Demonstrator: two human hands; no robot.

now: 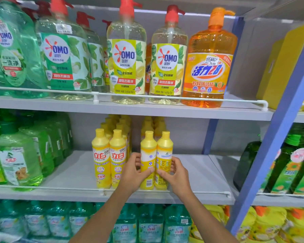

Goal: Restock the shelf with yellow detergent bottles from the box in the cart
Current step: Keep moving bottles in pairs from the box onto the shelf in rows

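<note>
Just behind the thin white wire shelf rail (200,192), the left hand (132,172) curls round one slim yellow plastic detergent bottle (148,151) at mid-body. Its twin (164,151), touching alongside, is wrapped by the right hand (175,172). They look full, stiff, probably slick, so waist grips seem wisest.

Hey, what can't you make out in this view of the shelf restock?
- Cart and box: outside the head view's frame.
- Front labels of the left bottle, in the left hand, and right bottle, in the right hand: turned away.
- Back-row bottles: hidden behind front ones.
- Bottom-shelf labels: blurred.
</note>
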